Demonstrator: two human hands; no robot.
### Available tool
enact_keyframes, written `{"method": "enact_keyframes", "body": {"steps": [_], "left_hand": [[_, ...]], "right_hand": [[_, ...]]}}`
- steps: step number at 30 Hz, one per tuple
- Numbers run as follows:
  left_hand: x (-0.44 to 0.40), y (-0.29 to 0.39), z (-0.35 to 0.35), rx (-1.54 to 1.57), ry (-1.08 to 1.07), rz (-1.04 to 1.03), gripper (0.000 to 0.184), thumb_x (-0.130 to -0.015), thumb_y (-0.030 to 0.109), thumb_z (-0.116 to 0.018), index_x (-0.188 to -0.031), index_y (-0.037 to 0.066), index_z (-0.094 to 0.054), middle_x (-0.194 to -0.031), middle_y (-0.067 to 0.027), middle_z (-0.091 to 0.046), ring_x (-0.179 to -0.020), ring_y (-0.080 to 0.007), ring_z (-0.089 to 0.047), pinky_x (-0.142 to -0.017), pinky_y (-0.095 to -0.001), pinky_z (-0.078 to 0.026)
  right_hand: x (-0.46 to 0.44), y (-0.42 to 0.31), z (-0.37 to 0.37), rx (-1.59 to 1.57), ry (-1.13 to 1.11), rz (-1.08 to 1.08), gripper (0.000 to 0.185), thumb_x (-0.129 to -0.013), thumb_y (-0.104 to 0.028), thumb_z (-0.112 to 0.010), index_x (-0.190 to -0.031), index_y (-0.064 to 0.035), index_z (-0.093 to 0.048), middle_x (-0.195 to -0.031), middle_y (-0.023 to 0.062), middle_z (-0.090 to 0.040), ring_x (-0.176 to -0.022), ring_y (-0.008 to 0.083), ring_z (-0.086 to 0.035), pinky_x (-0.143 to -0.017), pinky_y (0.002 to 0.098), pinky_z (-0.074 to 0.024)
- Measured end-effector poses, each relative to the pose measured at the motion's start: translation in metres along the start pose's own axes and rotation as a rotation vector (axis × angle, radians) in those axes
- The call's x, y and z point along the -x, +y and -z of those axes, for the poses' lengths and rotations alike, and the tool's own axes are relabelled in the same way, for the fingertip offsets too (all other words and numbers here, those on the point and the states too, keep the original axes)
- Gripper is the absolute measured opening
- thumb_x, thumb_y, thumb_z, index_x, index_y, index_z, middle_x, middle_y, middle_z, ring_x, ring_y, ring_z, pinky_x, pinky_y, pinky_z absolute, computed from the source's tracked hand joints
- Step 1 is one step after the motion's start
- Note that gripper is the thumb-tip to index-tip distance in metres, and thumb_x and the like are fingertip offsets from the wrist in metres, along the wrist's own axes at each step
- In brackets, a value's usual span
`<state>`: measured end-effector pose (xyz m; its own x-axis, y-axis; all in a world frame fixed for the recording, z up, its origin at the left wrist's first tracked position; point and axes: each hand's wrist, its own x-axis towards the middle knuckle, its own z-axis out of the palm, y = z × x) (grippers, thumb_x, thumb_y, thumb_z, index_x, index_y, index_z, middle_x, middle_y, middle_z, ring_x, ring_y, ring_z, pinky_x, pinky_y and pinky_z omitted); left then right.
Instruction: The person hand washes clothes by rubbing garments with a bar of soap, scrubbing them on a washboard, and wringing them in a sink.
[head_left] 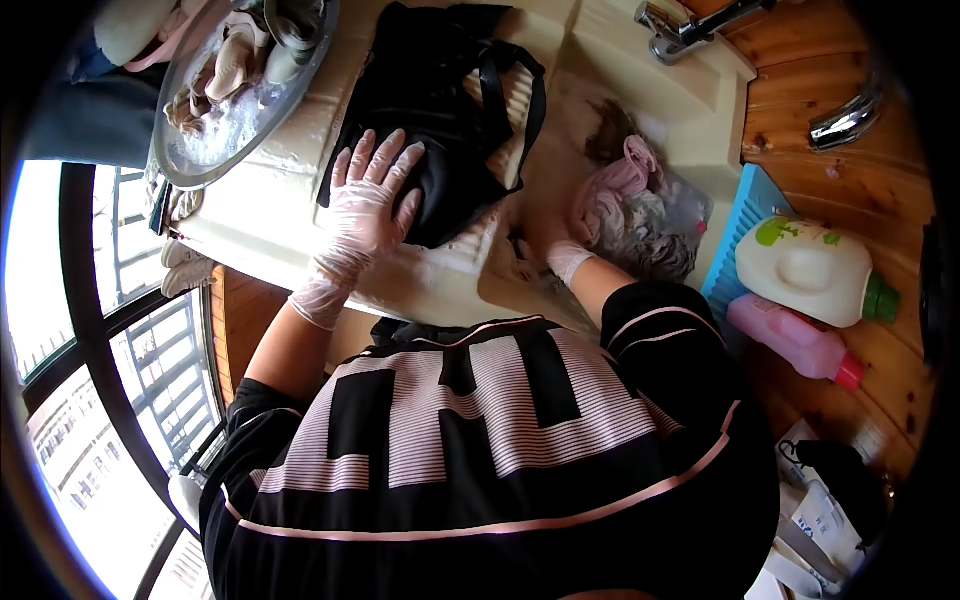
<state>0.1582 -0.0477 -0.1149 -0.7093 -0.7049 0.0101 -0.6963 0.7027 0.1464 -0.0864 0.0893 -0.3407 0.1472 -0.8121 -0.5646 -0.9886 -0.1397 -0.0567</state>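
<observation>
A black cloth bag with straps (pixel 440 110) is spread over the ribbed washboard part of a cream laundry sink (pixel 380 285). My left hand (pixel 370 200), in a thin clear glove, lies flat on its lower left part with the fingers spread. My right hand (pixel 552 235), gloved too, reaches down into the basin to the right. Murky water hides its fingers, so whether it holds anything cannot be seen. Close beside it in the basin is a heap of wet pink and grey cloth (pixel 625 205).
A basin (pixel 165 165) with shoes in suds stands at the upper left. White shoes (pixel 185 268) sit below it. A faucet (pixel 675 40) overhangs the sink. Right of the sink are a blue washboard (pixel 740 225), a white detergent bottle (pixel 805 270) and a pink bottle (pixel 790 335).
</observation>
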Motion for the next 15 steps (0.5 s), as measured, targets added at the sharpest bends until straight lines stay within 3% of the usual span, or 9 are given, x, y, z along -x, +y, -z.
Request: {"method": "enact_keyframes", "body": {"steps": [2, 5, 8, 11, 12, 14, 15], "left_hand": [[0.000, 0.000, 0.000, -0.002, 0.005, 0.000, 0.057, -0.087, 0.026, -0.057, -0.141, 0.019, -0.042, -0.148, -0.0086, -0.036, -0.137, -0.0358, -0.031, -0.113, -0.0491, -0.019], [0.000, 0.000, 0.001, 0.004, 0.009, 0.001, 0.057, -0.087, 0.026, -0.057, -0.142, 0.019, -0.041, -0.148, -0.0085, -0.036, -0.137, -0.0355, -0.031, -0.113, -0.0490, -0.019], [0.001, -0.001, -0.002, -0.005, 0.012, 0.005, 0.057, -0.087, 0.027, -0.057, -0.142, 0.020, -0.041, -0.149, -0.0082, -0.035, -0.137, -0.0353, -0.030, -0.113, -0.0488, -0.019], [0.001, 0.000, 0.000, 0.009, 0.018, 0.008, 0.057, -0.087, 0.027, -0.057, -0.141, 0.020, -0.042, -0.149, -0.0083, -0.035, -0.137, -0.0353, -0.030, -0.113, -0.0492, -0.019], [0.002, 0.001, 0.000, 0.013, 0.019, 0.012, 0.057, -0.087, 0.027, -0.057, -0.141, 0.019, -0.042, -0.149, -0.0084, -0.036, -0.137, -0.0353, -0.030, -0.113, -0.0493, -0.019], [0.002, 0.000, 0.000, 0.018, 0.021, 0.011, 0.056, -0.087, 0.027, -0.057, -0.141, 0.019, -0.042, -0.149, -0.0088, -0.036, -0.137, -0.0353, -0.030, -0.112, -0.0497, -0.020], [0.002, 0.000, 0.000, 0.021, 0.028, 0.011, 0.055, -0.088, 0.028, -0.057, -0.140, 0.019, -0.043, -0.148, -0.0085, -0.036, -0.138, -0.0349, -0.030, -0.113, -0.0496, -0.019]], "right_hand": [[0.016, 0.000, 0.023, 0.040, 0.042, 0.065, 0.023, -0.088, -0.018, -0.055, -0.101, -0.0049, -0.068, -0.105, 0.0159, -0.066, -0.096, 0.0281, -0.064, -0.080, 0.0385, -0.0492], [0.007, 0.004, 0.002, 0.131, -0.014, 0.090, 0.034, -0.084, -0.032, -0.053, -0.103, -0.0102, -0.071, -0.107, 0.0132, -0.067, -0.101, 0.0288, -0.062, -0.084, 0.0388, -0.0469], [0.013, 0.011, 0.043, -0.057, -0.065, 0.014, 0.036, -0.087, -0.033, -0.051, -0.106, -0.0082, -0.069, -0.109, 0.0140, -0.066, -0.102, 0.0287, -0.062, -0.085, 0.0383, -0.0470], [0.008, 0.039, 0.066, 0.049, -0.224, 0.275, 0.036, -0.089, -0.032, -0.052, -0.109, -0.0064, -0.067, -0.110, 0.0151, -0.066, -0.101, 0.0309, -0.062, -0.086, 0.0377, -0.0470], [-0.004, 0.064, 0.020, -0.672, -0.105, 0.004, 0.036, -0.088, -0.030, -0.055, -0.117, -0.0126, -0.065, -0.117, 0.0131, -0.064, -0.105, 0.0317, -0.061, -0.090, 0.0393, -0.0482], [0.015, 0.074, 0.048, -0.599, -0.190, 0.085, 0.036, -0.087, -0.029, -0.055, -0.117, -0.0114, -0.065, -0.117, 0.0141, -0.064, -0.105, 0.0322, -0.062, -0.091, 0.0405, -0.0479], [0.028, 0.067, 0.080, -0.494, -0.293, -0.023, 0.035, -0.085, -0.031, -0.059, -0.110, -0.0070, -0.066, -0.111, 0.0160, -0.066, -0.101, 0.0343, -0.062, -0.088, 0.0410, -0.0480]]}}
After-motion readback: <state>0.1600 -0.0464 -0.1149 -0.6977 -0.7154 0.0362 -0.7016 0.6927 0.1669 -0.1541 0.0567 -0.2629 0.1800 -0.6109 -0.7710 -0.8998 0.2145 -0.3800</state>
